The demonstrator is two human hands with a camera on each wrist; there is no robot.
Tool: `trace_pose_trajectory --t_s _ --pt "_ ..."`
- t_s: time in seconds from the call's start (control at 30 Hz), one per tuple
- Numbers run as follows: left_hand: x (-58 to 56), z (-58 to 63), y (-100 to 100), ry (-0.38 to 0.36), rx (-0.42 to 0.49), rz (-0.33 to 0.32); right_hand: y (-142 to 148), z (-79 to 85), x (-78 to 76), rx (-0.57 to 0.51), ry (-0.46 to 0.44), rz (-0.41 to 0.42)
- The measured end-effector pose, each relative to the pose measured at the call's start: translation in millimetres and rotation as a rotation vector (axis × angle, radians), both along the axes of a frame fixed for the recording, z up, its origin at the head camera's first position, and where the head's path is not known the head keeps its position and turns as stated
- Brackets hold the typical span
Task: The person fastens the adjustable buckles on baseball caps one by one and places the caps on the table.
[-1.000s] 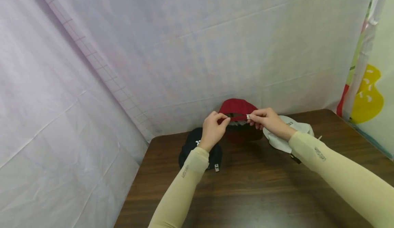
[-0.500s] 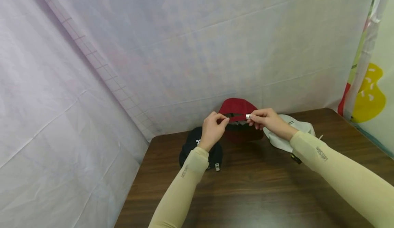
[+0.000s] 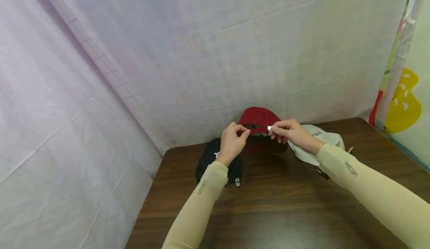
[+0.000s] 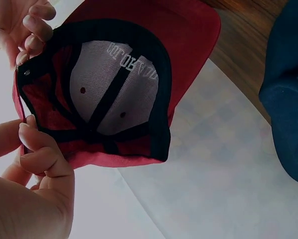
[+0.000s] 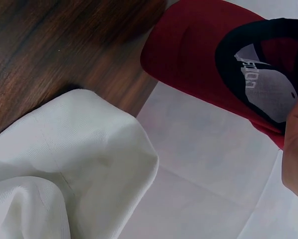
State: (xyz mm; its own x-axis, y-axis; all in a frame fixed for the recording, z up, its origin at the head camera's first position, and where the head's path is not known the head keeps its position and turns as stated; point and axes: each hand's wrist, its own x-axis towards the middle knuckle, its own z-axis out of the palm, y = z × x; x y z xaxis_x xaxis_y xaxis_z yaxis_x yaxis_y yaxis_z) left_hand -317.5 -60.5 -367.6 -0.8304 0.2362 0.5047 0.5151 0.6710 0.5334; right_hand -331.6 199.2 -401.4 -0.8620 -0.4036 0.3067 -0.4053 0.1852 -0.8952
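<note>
A red baseball cap is held up over the far part of the table, its back strap toward the head camera. My left hand pinches the left part of the strap between thumb and fingers. At the strap's right end my right hand pinches a silver metal buckle. The left wrist view looks into the cap's inside, with a dark sweatband and pale stitched letters on the front panel. In the right wrist view the cap's brim shows, with only part of my right hand at the edge.
A dark navy cap lies under my left wrist, its strap clasp sticking out. A white cap with lettering lies partly behind my right forearm. The brown wooden table ends at a white cloth wall.
The buckle turns slightly and shifts a little left in my right fingers. My left hand stays almost still, and the cap keeps its place.
</note>
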Motion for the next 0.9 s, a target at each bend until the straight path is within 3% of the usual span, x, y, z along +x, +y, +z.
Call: trace_pose_trajectory --t_s 0.37,0.57,0.9 --pt "1.8 -0.8 1.6 0.062 -0.042 0.013 -1.8 -1.2 -1.2 0.043 0.055 0.017" --pt "1.8 -0.8 3.3 0.065 -0.034 0.008 -3.3 -1.1 -2.1 0.034 0.035 0.048" --pt "3.2 -2.0 8.2 0.042 -0.049 -0.013 -9.3 -1.2 -0.2 0.053 0.024 -0.029"
